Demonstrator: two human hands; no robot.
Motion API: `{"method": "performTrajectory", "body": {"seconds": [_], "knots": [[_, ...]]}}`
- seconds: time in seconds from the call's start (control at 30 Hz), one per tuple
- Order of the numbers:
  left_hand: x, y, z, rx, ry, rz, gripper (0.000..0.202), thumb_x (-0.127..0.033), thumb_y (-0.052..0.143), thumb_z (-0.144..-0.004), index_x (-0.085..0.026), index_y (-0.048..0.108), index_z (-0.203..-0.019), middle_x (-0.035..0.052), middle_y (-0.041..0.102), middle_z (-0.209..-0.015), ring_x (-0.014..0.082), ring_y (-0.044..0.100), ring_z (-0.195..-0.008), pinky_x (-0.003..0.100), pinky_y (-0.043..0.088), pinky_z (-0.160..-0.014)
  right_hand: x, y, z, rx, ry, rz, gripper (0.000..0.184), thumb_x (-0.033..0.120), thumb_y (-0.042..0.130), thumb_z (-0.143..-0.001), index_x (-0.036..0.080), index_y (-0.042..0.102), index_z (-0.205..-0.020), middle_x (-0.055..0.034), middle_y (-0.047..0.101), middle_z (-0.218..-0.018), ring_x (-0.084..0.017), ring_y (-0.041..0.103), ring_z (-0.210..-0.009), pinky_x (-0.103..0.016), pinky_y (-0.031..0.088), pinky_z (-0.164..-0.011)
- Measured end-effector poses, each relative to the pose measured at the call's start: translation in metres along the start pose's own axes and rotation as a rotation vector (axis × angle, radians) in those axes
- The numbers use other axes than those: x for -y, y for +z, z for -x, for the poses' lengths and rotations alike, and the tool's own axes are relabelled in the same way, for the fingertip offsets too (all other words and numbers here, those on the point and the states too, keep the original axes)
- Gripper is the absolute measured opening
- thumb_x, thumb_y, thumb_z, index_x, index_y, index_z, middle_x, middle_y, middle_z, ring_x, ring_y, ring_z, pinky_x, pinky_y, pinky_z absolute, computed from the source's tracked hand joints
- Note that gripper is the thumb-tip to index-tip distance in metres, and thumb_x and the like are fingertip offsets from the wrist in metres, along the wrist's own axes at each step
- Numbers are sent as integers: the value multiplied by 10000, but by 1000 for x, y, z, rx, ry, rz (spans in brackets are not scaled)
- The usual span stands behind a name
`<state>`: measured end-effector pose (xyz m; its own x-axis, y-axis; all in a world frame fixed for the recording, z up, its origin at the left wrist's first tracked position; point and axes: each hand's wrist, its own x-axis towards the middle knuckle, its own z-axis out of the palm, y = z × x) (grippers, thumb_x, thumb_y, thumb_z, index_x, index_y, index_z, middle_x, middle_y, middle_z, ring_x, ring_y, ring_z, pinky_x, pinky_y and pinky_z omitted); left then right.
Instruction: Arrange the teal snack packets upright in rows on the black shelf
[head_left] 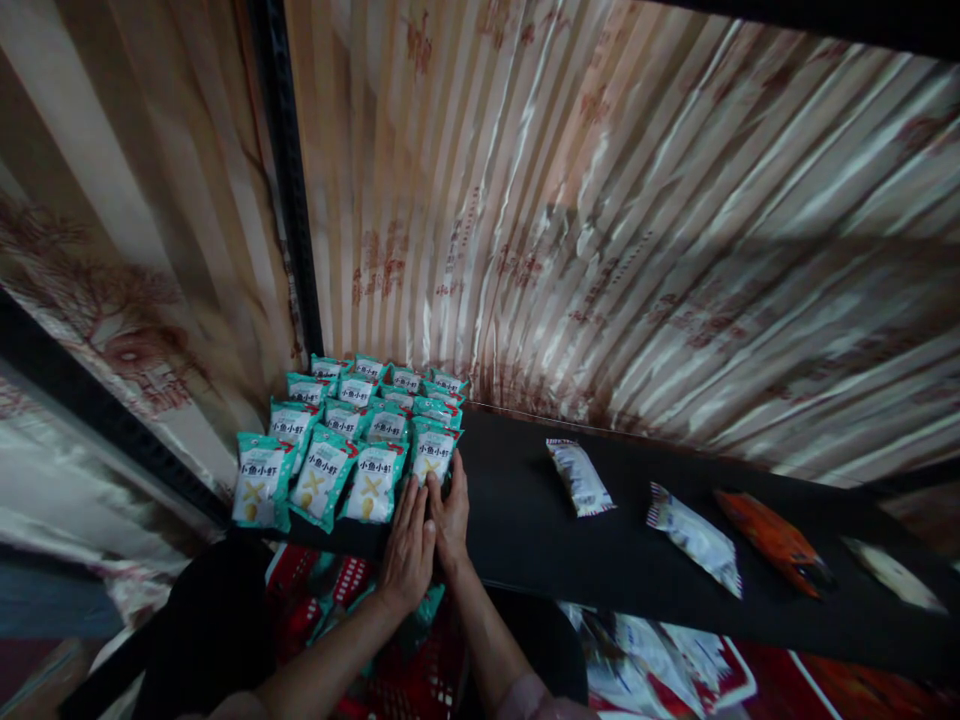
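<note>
Several teal-and-white snack bags stand in close rows at the left end of a black shelf. Both hands are at the front-right snack bag. My left hand has its fingers stretched out together, their tips touching the bag's lower front. On the bag's right side is my right hand, with its thumb in front and its fingers along the edge, closed on the bag. The bag leans back against the row behind it. Its bottom edge is hidden by my fingers.
Farther right on the shelf lie a white snack bag, a second white bag, an orange bag and a pale packet. Below are a red basket and more packets. A dark post and striped curtain stand behind.
</note>
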<state>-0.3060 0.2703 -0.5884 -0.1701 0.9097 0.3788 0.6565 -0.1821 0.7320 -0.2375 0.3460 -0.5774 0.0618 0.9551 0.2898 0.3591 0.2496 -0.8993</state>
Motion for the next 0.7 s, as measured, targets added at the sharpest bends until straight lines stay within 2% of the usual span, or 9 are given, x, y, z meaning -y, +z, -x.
{"method": "performTrajectory", "body": {"seconds": [0.2, 0.4, 0.7], "knots": [[0, -4, 2, 50, 6, -5, 509, -230, 266, -934, -159, 205, -1434, 99, 219, -1509, 190, 180, -1390, 440, 276, -1123, 0, 4, 3, -22, -34, 30, 579, 437, 444, -859, 173, 365, -1368, -152, 467, -1331, -250, 454, -1222, -442, 378, -1011], [-1, -4, 5, 54, 18, -13, 515, -239, 264, -934, -152, 195, -1438, 100, 198, -1516, 197, 150, -1397, 439, 256, -1130, -4, 3, 8, -30, 7, 56, 639, 458, 460, -850, 136, 319, -1384, -174, 387, -1402, -261, 377, -1288, -460, 328, -1051], [3, 0, 2, 50, 27, -12, 515, -236, 247, -937, -136, 182, -1438, 110, 181, -1520, 197, 146, -1398, 440, 255, -1128, -17, 6, 10, -22, -47, 109, 567, 472, 439, -850, 147, 438, -1315, -158, 491, -1321, -265, 435, -1234, -475, 356, -1022]]}}
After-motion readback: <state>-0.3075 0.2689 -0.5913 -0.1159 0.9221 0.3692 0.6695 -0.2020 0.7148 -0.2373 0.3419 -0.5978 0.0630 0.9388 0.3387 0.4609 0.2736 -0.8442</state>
